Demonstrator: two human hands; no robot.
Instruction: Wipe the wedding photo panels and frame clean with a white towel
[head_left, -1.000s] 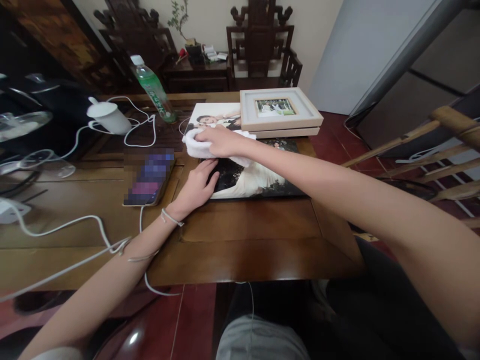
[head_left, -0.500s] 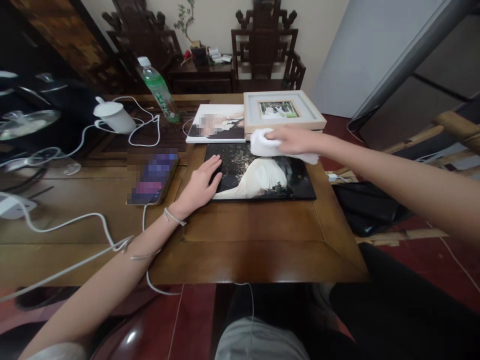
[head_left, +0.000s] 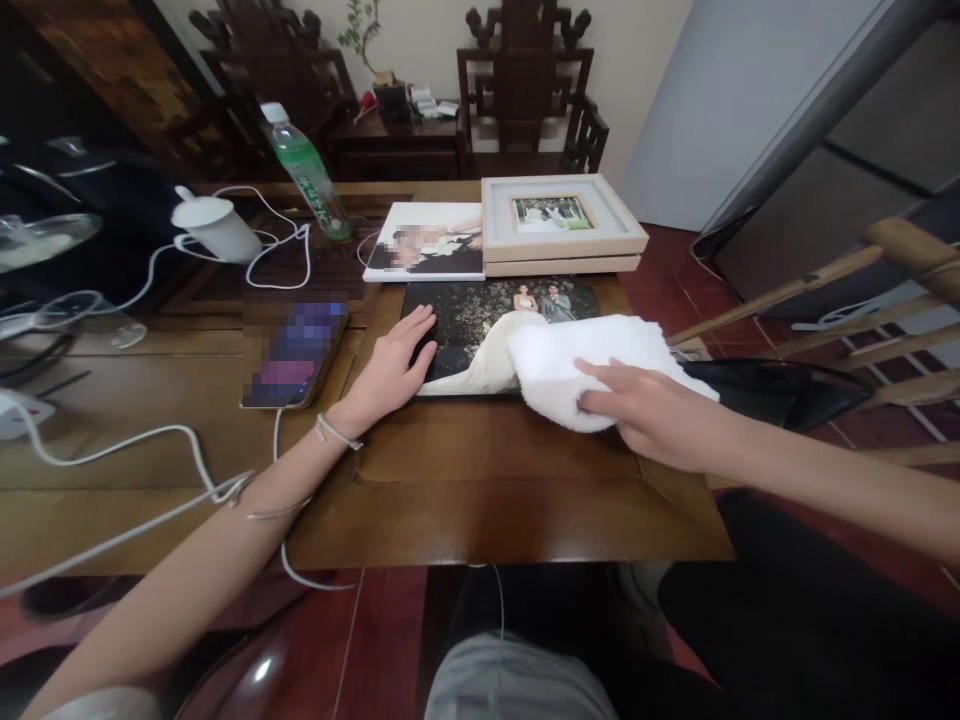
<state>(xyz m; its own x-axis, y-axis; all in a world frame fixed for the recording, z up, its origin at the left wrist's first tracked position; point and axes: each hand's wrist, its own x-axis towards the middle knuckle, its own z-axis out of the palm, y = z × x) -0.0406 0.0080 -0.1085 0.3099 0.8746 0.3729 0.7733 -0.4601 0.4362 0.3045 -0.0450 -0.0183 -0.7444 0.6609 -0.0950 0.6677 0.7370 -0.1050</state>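
Observation:
A dark glossy photo panel [head_left: 480, 320] lies flat on the wooden table [head_left: 487, 500]. My left hand [head_left: 391, 368] rests flat on the panel's left edge, fingers spread. My right hand [head_left: 654, 418] presses a white cloth [head_left: 570, 365] onto the panel's near right corner, and the cloth hides that corner. Behind the panel lie a second photo print [head_left: 427, 242] and a pale framed picture [head_left: 559, 218] stacked on another frame.
A phone [head_left: 294, 352] on a white cable lies left of my left hand. Further left are white cables [head_left: 150, 440], a white cup-like device [head_left: 214, 225] and a green bottle [head_left: 304, 172]. A black bag [head_left: 772, 390] and wooden chair rails sit right of the table.
My right hand has swept the cloth from the panel's far left, across its far right, down to the near right corner. My left hand has stayed on the left edge.

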